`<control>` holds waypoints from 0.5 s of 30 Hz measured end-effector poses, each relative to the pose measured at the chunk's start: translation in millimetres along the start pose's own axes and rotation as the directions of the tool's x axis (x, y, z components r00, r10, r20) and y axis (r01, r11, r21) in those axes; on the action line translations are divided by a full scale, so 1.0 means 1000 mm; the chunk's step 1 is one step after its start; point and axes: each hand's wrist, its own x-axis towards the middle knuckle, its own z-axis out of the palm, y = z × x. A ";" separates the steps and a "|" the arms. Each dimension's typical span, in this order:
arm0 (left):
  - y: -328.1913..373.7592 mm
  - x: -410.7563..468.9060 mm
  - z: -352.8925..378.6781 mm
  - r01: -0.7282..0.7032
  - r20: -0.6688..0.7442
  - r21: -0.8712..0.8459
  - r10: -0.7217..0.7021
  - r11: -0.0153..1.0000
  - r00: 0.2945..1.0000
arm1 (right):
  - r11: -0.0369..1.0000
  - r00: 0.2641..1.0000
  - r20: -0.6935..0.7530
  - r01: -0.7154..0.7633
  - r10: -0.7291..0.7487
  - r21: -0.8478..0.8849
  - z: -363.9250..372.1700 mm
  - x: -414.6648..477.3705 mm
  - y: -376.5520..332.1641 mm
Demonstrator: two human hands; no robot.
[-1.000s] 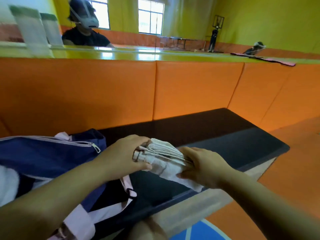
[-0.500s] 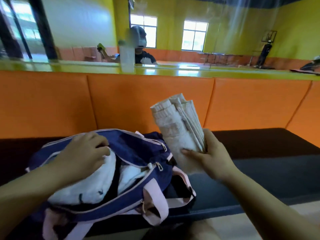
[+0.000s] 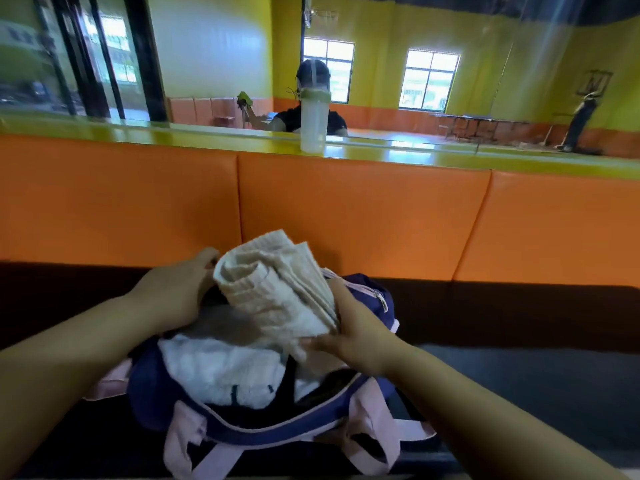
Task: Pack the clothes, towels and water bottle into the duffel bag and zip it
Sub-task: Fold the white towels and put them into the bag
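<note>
Fig.: rolled towel [image 3: 277, 292] clamped in R hand [image 3: 356, 332] over open duffel bag [image 3: 242, 424], L hand [image 3: 173, 296] spreading far rim, grip unclear; best pushed end-first beside white clothes [image 3: 221, 368] w/o snagging zip.

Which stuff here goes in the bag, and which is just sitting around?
For the packing:
- folded towel, held in the right hand
- white cloth already inside
- duffel bag
- water bottle on the ledge

Just there:
- orange padding
- dark bench
</note>
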 end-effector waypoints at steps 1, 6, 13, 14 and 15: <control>0.000 0.000 -0.004 0.006 0.021 -0.018 -0.006 1.000 1.000 | 0.998 0.998 0.057 -0.006 0.010 -0.068 0.002 0.002 0.002; -0.018 0.000 -0.015 0.027 0.054 -0.071 -0.024 0.997 0.998 | 0.923 0.981 0.168 -0.025 0.097 -0.383 -0.009 0.005 0.007; -0.016 -0.003 -0.025 -0.072 0.024 0.099 0.070 0.993 0.997 | 0.704 0.985 0.138 0.023 0.107 -0.710 -0.029 0.002 0.001; -0.016 -0.004 -0.027 -0.074 0.028 0.127 0.071 0.989 0.997 | 0.673 0.985 0.135 0.027 0.108 -0.739 -0.029 0.003 -0.001; -0.016 -0.005 -0.027 -0.082 0.029 0.151 0.078 0.985 0.997 | 0.641 0.983 0.131 0.017 0.130 -0.767 -0.030 0.005 -0.003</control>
